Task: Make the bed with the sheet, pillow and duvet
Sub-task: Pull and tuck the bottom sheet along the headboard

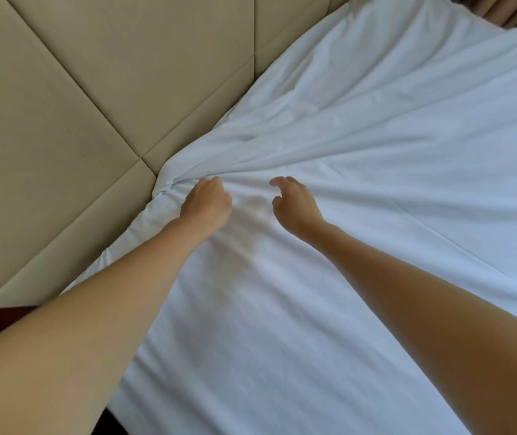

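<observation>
Tucking is the step in hand, by the look of it: the white sheet (360, 215) is spread across the bed and is gripped at its head edge by the left hand (208, 204), whose fingers are curled into a bunch of cloth just beside the padded beige headboard (94, 89). Long folds are drawn out from that grip, fanning up and to the right over the bed. The right hand (293, 205) is held near the left one, over the sheet, with fingers loosely curled and thumb apart; nothing is held in it, and whether the cloth is touched by it cannot be told. The job is judged to be in its early part, since only the sheet is laid and neither pillow nor duvet is to be seen. For the next move, the bunched edge would need to be pushed down into the gap at the headboard, and the folds would need to be smoothed flat toward the far side, most likely by the free right hand; a firm, even pull is called for, or the creases may be locked in under the tuck. Much is hidden: the left fingertips are buried in the cloth, the gap behind the mattress is covered by the sheet, and the foot of the bed is cut off. At the top right corner something dark and brownish (502, 11) is glimpsed, perhaps a curtain, but it is too blurred to be named with confidence.
</observation>
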